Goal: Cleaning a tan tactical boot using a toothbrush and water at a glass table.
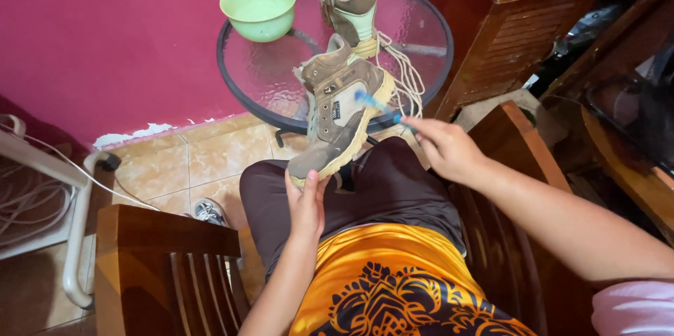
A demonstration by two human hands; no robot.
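Head view. Boot (pixel 335 115), brown, tan sole: held over the lap at the near edge of the round glass table (pixel 242 73), long axis running toe-down toward the body. Left hand (pixel 306 206): fingers closed under the toe. Right hand (pixel 444 148): fingers pinched on a blue toothbrush (pixel 375 104), head apparently touching the boot's right side, the nearer hand

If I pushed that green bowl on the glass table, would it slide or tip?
The green bowl would probably slide easily, since the glass table looks smooth. It seems light, likely plastic. Its wide, low shape makes tipping unlikely.
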